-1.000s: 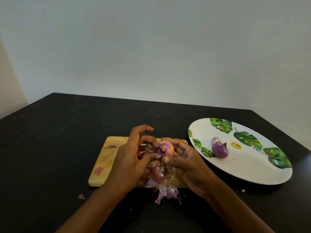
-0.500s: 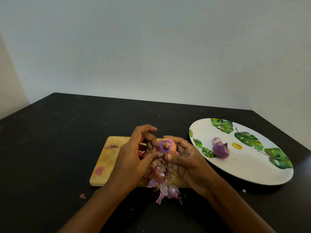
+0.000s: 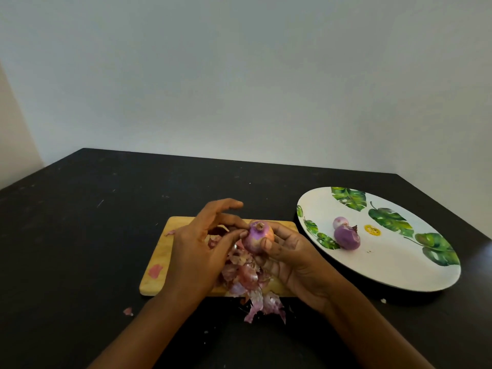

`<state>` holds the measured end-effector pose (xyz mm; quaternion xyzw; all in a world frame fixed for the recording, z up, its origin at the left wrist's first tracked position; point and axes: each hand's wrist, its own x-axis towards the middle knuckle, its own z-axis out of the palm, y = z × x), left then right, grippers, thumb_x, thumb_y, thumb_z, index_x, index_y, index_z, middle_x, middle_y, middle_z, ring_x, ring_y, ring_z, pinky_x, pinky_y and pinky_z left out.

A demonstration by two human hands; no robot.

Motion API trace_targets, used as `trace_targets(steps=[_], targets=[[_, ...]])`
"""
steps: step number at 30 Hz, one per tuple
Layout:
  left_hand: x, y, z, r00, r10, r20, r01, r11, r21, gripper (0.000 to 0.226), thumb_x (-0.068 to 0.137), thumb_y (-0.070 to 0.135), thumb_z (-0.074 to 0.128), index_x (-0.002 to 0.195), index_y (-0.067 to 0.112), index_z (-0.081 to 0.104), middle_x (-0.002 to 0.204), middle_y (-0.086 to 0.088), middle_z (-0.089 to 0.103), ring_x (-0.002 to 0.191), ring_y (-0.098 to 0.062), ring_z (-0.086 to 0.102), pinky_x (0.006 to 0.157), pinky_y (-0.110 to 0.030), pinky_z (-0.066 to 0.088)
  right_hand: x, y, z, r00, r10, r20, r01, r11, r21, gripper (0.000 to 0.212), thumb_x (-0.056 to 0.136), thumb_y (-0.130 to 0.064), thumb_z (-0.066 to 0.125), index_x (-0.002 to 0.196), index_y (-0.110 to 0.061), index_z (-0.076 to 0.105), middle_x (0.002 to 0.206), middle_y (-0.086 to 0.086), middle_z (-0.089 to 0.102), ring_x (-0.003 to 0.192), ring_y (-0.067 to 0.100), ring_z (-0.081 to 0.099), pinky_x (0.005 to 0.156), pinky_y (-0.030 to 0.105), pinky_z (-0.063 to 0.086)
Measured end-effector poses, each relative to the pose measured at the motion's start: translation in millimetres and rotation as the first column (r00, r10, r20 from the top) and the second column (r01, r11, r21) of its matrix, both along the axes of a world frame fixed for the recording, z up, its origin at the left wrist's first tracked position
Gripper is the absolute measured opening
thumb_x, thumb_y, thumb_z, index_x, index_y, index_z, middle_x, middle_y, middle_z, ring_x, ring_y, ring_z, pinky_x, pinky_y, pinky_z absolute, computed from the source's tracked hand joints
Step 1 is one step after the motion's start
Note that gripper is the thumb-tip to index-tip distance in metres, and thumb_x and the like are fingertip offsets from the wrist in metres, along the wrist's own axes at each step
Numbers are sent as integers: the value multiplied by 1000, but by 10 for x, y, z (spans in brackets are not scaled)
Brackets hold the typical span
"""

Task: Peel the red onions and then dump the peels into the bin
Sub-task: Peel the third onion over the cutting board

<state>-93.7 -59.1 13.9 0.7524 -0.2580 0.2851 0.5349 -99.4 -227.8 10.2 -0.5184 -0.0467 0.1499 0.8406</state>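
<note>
**A:** Where is the onion (image 3: 257, 237)?

**B:** Above the board (image 3: 157, 278), root end up. The right hand (image 3: 292, 259) holds it, fingers curled round its lower half. The left hand (image 3: 197, 251) pinches at its left side with thumb and a fingertip, forefinger lifted clear.

**A:** How will it handle?

**B:** Light and firm, I judge. The bared purple flesh looks smooth, probably slippery, so cup it low. The dry skin seems thin and brittle, so take it at a loose edge near the root.

**A:** And the peels (image 3: 247, 278)?

**B:** Heaped under the hands at the board's near edge, some spilling onto the table (image 3: 80, 235). They are likely feather-light and apt to scatter, so scoop them with both hands. Two peeled onions (image 3: 347, 237) lie on the plate (image 3: 399, 272). No bin shows.
</note>
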Motion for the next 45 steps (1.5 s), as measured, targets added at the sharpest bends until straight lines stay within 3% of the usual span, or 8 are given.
trace_targets(steps=[11, 14, 17, 21, 24, 32, 35, 45], targets=[[19, -18, -36, 999, -40, -5, 40, 998, 46, 38, 80, 10, 54, 108, 36, 48, 96, 12, 58, 90, -1, 59, 73, -8, 46, -10, 2, 45, 991, -61, -120, 67, 997, 46, 52, 77, -33, 69, 118, -4, 56, 114, 20, 68, 105, 29, 66, 88, 35, 57], [40, -3, -42, 1000, -13, 8, 13, 999, 46, 40, 81, 10, 56, 109, 37, 47, 93, 12, 59, 89, -2, 59, 72, -8, 46, 1, -10, 67, 982, -110, -156, 123, 989, 78, 45, 75, -33, 60, 112, -8, 57, 105, 18, 68, 83, 21, 67, 65, 26, 59], [55, 14, -58, 1000, 20, 8, -20, 998, 59, 46, 84, 1, 63, 107, 38, 50, 88, 12, 61, 91, -3, 59, 73, -10, 48, -1, -19, 74, 982, -112, -150, 128, 986, 102, 44, 74, -31, 59, 112, -9, 57, 104, 16, 67, 78, 20, 66, 62, 26, 57], [64, 14, -72, 998, 65, 16, -66, 994, 83, 49, 78, 1, 70, 102, 40, 54, 93, 13, 61, 94, -1, 57, 73, -9, 48, -9, -29, 57, 991, -73, -112, 81, 994, 69, 46, 79, -30, 69, 117, -8, 57, 103, 14, 72, 83, 21, 71, 73, 32, 60], [60, 9, -67, 999, 34, 35, -37, 996, 84, 26, 80, 28, 64, 105, 32, 60, 98, 14, 63, 94, -2, 59, 75, -15, 51, -7, -35, 42, 995, -41, -88, 46, 997, 55, 47, 74, -26, 65, 116, -8, 57, 104, 15, 73, 88, 22, 71, 75, 33, 60], [46, -1, -65, 997, -68, 42, 58, 976, 212, 68, 65, 36, 79, 124, 41, 45, 109, 19, 56, 105, 4, 52, 79, -3, 44, 10, -43, 3, 999, 34, -24, -34, 999, -21, 50, 80, -25, 61, 127, -8, 53, 122, 22, 64, 117, 37, 59, 105, 54, 41], [78, 4, -96, 995, -47, 91, 17, 952, 306, 78, 66, 18, 81, 127, 42, 39, 104, 25, 49, 103, 5, 49, 81, -3, 43, 8, -35, -11, 997, 82, -9, -82, 994, -65, 51, 84, -25, 61, 130, -6, 52, 124, 23, 62, 117, 38, 59, 104, 54, 42], [76, 28, -135, 978, 21, 208, -116, 883, 456, 54, 78, 46, 51, 130, 32, 41, 97, 19, 47, 88, 3, 46, 69, -4, 44, 4, -30, -12, 993, 111, 29, -107, 988, -111, 43, 87, -25, 58, 127, -7, 56, 123, 21, 64, 114, 36, 62, 96, 47, 51]])
